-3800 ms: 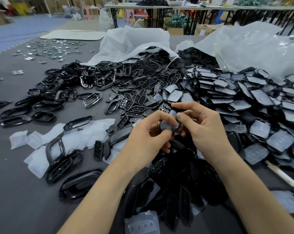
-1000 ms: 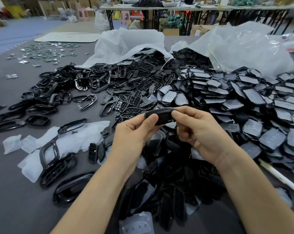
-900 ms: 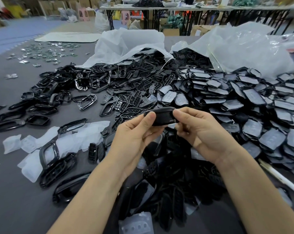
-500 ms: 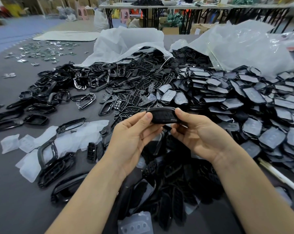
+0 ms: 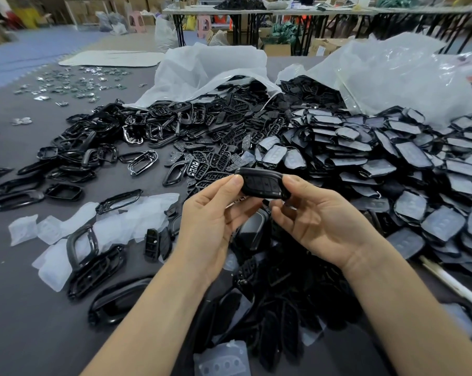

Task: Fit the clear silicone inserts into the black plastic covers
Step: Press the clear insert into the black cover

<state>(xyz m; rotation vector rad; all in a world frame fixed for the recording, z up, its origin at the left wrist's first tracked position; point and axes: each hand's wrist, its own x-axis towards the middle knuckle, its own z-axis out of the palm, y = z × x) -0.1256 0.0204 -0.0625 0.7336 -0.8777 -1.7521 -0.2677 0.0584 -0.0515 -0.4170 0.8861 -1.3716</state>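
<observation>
Grey table (image 5: 26, 321) in a warehouse-looking room, and you've basically buried it in parts: loose black frames (image 5: 74, 172) off to your left, two open plastic bags (image 5: 392, 77) at the back spilling more. You've got one black cover (image 5: 262, 184) lifted clear of the table, held between both hands. Your left hand (image 5: 213, 221) pinches its left end, thumb on the edge facing you and fingers curled round behind; your right hand (image 5: 318, 221) does the same on the right end. The button face is turned toward you, which I'd guess is so you can check the buttons sit right in their openings — can't tell from this side whether the silicone is fully seated though. Your finished pile (image 5: 408, 164) sits on your right with the clear backs showing, spare clear inserts (image 5: 137, 213) lie on your left among the frames, and a lone insert (image 5: 224, 359) is right between your forearms. Layout makes sense to me — raw stuff left, done stuff right, short reach either way
</observation>
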